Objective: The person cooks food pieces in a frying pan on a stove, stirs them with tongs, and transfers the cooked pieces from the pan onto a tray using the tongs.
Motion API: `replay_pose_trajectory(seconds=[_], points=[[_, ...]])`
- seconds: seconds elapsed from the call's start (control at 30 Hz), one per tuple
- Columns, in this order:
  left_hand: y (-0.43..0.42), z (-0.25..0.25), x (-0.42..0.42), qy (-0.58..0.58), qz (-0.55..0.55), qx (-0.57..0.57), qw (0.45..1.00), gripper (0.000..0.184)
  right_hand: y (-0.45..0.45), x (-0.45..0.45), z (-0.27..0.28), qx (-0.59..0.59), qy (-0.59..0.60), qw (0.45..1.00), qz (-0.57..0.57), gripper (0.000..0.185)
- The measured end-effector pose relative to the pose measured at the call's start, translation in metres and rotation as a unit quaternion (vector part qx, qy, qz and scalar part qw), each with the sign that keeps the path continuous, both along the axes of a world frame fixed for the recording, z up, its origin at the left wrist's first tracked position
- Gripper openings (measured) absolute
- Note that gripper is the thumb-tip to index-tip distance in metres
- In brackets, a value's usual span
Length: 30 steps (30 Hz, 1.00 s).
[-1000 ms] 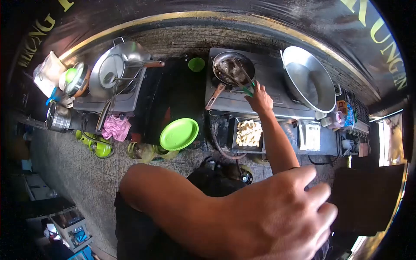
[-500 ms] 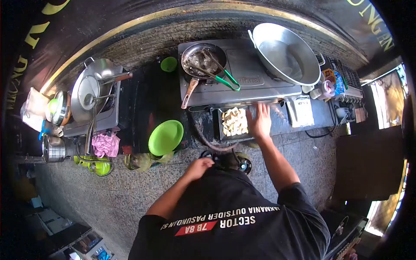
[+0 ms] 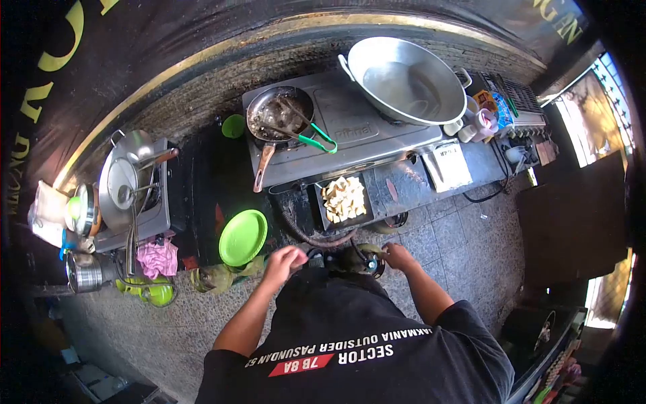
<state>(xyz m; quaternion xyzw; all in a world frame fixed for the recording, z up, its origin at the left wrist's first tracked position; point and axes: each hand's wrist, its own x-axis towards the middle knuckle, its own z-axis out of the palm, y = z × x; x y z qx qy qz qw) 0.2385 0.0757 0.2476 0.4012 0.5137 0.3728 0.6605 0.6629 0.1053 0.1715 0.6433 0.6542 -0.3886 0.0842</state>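
My left hand [image 3: 284,264] is over the counter's front edge, to the right of a green plate [image 3: 243,237]. Its fingers are loosely bent and apart, with nothing visible in them. In front of my body on the right, my right hand [image 3: 398,257] is held low with curled fingers, and I see nothing in it. Between and beyond the hands, a dark square tray of pale cut pieces [image 3: 344,200] rests on the counter. Behind it on the stove [image 3: 360,138], a frying pan [image 3: 266,151] holds bubbling oil and green-handled tongs [image 3: 316,143].
A big metal wok [image 3: 410,77] stands on the stove's right side. Farther right are cups [image 3: 483,124] and a white booklet or packet [image 3: 447,168]. At left, another burner carries a pot with a strainer [image 3: 122,185]; a pink cloth [image 3: 157,258] hangs below. A hose [image 3: 316,239] runs along the counter front.
My right hand has drawn back from beside the tray and its fingers have curled. My left hand has shifted slightly left. The view has turned, moving the stove and tray leftward.
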Motion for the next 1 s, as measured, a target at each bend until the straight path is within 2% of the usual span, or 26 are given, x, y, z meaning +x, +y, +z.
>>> replay_pose_trajectory(seconds=[0.07, 0.13, 0.2, 0.23, 0.27, 0.3, 0.33, 0.37, 0.43, 0.47, 0.53, 0.57, 0.6, 0.63, 0.67, 0.73, 0.77, 0.8, 0.87, 0.97, 1.0], points=[[0.033, 0.105, 0.049, -0.132, -0.024, 0.108, 0.985, 0.042, 0.017, -0.004, 0.015, -0.014, 0.021, 0.998, -0.06, 0.053], [0.044, 0.218, 0.084, -0.237, -0.099, 0.238, 0.937, 0.05, 0.032, -0.007, 0.021, 0.001, 0.007, 0.999, -0.045, 0.05], [0.036, 0.315, 0.106, -0.421, -0.181, 0.261, 0.85, 0.061, 0.04, -0.011, 0.04, 0.042, 0.04, 0.996, 0.068, 0.048], [0.048, 0.353, 0.106, -0.437, -0.28, 0.341, 0.784, 0.064, 0.041, -0.013, 0.024, 0.025, 0.027, 0.999, -0.022, 0.042], [0.043, 0.375, 0.128, -0.482, -0.243, 0.436, 0.72, 0.057, 0.043, -0.009, 0.005, 0.02, 0.03, 0.999, -0.01, 0.042], [0.031, 0.39, 0.139, -0.472, -0.233, 0.438, 0.729, 0.057, 0.048, -0.004, -0.013, 0.052, 0.042, 0.997, 0.043, 0.039], [0.015, 0.404, 0.149, -0.534, -0.192, 0.393, 0.723, 0.052, 0.049, -0.007, -0.023, 0.084, 0.056, 0.99, 0.096, 0.036], [-0.003, 0.416, 0.159, -0.594, -0.148, 0.346, 0.711, 0.048, 0.047, -0.022, 0.005, 0.077, 0.062, 0.994, 0.036, 0.039], [-0.024, 0.435, 0.183, -0.705, -0.089, 0.252, 0.657, 0.044, 0.048, -0.033, 0.005, 0.098, 0.079, 0.99, 0.058, 0.039], [-0.031, 0.44, 0.2, -0.706, -0.102, 0.246, 0.656, 0.044, 0.042, -0.029, 0.005, 0.112, 0.085, 0.988, 0.065, 0.039], [-0.043, 0.454, 0.221, -0.73, 0.099, 0.344, 0.582, 0.051, 0.032, -0.031, 0.012, 0.107, 0.099, 0.985, 0.092, 0.039], [-0.062, 0.483, 0.221, -0.643, 0.223, 0.266, 0.683, 0.053, 0.027, -0.03, 0.014, 0.081, 0.083, 0.991, 0.064, 0.039], [-0.06, 0.466, 0.219, -0.643, 0.223, 0.266, 0.682, 0.053, 0.024, -0.03, 0.015, 0.057, 0.069, 0.995, 0.04, 0.039], [-0.052, 0.441, 0.216, -0.675, 0.074, 0.306, 0.667, 0.052, 0.024, -0.022, -0.023, 0.064, 0.076, 0.994, 0.036, 0.038], [-0.042, 0.428, 0.214, -0.691, -0.082, 0.339, 0.633, 0.052, 0.022, -0.023, -0.004, 0.04, 0.054, 0.997, 0.046, 0.037], [-0.024, 0.448, 0.2, -0.599, -0.071, 0.365, 0.709, 0.05, 0.018, -0.003, -0.054, 0.093, 0.072, 0.983, 0.141, 0.047], [-0.026, 0.426, 0.208, -0.555, -0.049, 0.494, 0.667, 0.048, 0.014, 0.006, -0.082, 0.096, 0.064, 0.985, 0.128, 0.046], [-0.023, 0.423, 0.2, -0.501, -0.084, 0.521, 0.686, 0.045, 0.009, 0.009, -0.069, 0.096, 0.062, 0.986, 0.121, 0.046], [-0.017, 0.426, 0.202, -0.391, -0.07, 0.6, 0.695, 0.041, 0.003, -0.002, -0.018, 0.017, 0.07, 0.997, 0.021, 0.045], [-0.021, 0.462, 0.186, -0.075, -0.094, 0.672, 0.731, 0.029, -0.011, -0.001, 0.009, 0.0, 0.036, 0.999, 0.032, 0.043], [-0.024, 0.467, 0.185, -0.077, -0.092, 0.672, 0.731, 0.029, -0.008, -0.003, 0.011, 0.0, 0.041, 0.998, 0.055, 0.041]])
